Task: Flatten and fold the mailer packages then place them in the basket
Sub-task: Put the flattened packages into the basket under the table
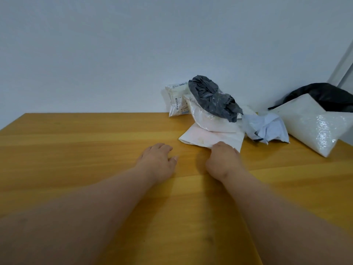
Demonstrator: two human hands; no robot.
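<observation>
A heap of mailer packages lies at the far right of the wooden table (pixel 95 150). A flat white mailer (pixel 206 137) is at the bottom front of the heap. My right hand (pixel 222 161) grips its near edge with curled fingers. My left hand (pixel 158 161) rests on the table to the left of it, fingers loosely bent, holding nothing. On the heap sit a crumpled dark grey mailer (pixel 212 98), a white labelled mailer (pixel 176 100) against the wall and a crumpled pale blue mailer (pixel 267 129). No basket is in view.
A large white bubble mailer (pixel 313 125) leans at the far right, with a black bag (pixel 322 94) behind it. A plain wall runs along the table's far edge. The table's left edge slants at the left.
</observation>
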